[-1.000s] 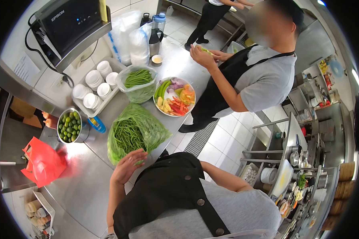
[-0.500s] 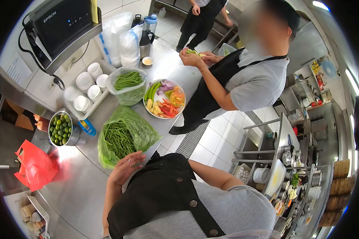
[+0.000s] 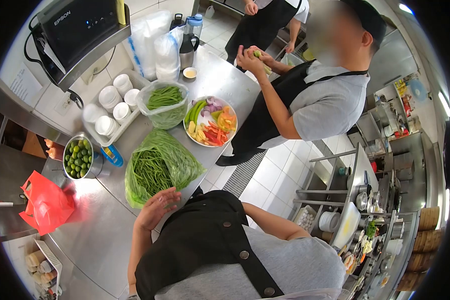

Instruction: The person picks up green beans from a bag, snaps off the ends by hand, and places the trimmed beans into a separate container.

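My left hand (image 3: 158,207) is held at the near edge of the counter, fingers loosely stretched and nothing in them. Just beyond the fingertips lies a green plastic bag (image 3: 186,169), its mouth spread around a heap of long green beans (image 3: 152,172). Further back, a clear bag (image 3: 169,119) holds more green beans (image 3: 164,97). Beside it stands a round white plate (image 3: 191,136) of cut red and yellow peppers, green chilies and purple onion pieces. My right forearm runs down behind my black apron (image 3: 195,240), which hides the right hand.
Across the counter (image 3: 100,220), a co-worker (image 3: 330,100) handles a small green item. A metal pot of green limes (image 3: 78,159), a red plastic bag (image 3: 46,202) and a tray of white cups (image 3: 106,126) stand left. A second person (image 3: 257,30) stands behind.
The view has shifted slightly. The co-worker's hands have moved closer together around the green item, and the person behind has shifted right. My left hand stays nearly still by the green bag.
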`<state>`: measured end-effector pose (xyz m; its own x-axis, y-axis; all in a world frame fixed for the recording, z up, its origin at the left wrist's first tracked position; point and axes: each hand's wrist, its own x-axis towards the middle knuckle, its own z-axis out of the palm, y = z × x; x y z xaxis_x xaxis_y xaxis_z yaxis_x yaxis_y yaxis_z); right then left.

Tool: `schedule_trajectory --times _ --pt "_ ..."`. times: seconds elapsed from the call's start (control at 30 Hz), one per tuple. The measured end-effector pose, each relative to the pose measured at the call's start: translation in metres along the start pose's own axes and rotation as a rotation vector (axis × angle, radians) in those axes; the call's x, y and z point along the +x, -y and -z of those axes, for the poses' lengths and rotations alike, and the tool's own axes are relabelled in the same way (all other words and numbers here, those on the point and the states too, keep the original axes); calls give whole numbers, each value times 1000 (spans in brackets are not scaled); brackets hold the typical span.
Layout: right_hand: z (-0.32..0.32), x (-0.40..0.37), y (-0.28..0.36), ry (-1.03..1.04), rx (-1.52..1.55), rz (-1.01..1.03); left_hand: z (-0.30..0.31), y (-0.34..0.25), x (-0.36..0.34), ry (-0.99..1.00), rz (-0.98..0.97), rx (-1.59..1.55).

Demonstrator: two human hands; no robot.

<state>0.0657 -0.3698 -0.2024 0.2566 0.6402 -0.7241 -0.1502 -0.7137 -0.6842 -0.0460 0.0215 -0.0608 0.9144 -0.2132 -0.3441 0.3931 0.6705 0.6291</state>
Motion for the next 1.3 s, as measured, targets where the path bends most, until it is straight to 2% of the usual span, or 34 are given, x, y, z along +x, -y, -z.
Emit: schedule_trajectory --times 0.27,0.43,0.47,0.5,0.57,0.67,0.77,0.8,0.9,1.0,1.1,1.3 --pt "5 -30 4 120 366 47 -2 1 6 -3 49 19" --pt "32 -41 24 34 478 128 -4 1 11 -7 45 18" --pt "40 -44 37 -70 421 90 -4 1 14 -8 37 14" --pt "47 -42 39 -201 182 161 -5 2 16 -8 26 9" --pt "63 -33 42 -262 -482 178 -5 2 18 -1 12 3" --pt "52 -43 39 -372 -650 126 -7 3 21 -17 -7 -8" --pt "54 -7 -39 -409 -814 449 -7 2 21 -71 -32 2" --pt "61 -2 -41 -361 -852 491 -8 2 21 -92 -40 8" --pt "80 -9 12 -266 -593 370 -5 5 23 -198 -86 -39" --pt "89 25 -4 -236 -141 517 -3 5 25 -226 -135 -57" --pt "97 37 -12 -168 56 515 -5 5 30 -264 -177 -68" --pt "147 17 -4 -76 -311 179 -13 6 47 -295 -233 -124"
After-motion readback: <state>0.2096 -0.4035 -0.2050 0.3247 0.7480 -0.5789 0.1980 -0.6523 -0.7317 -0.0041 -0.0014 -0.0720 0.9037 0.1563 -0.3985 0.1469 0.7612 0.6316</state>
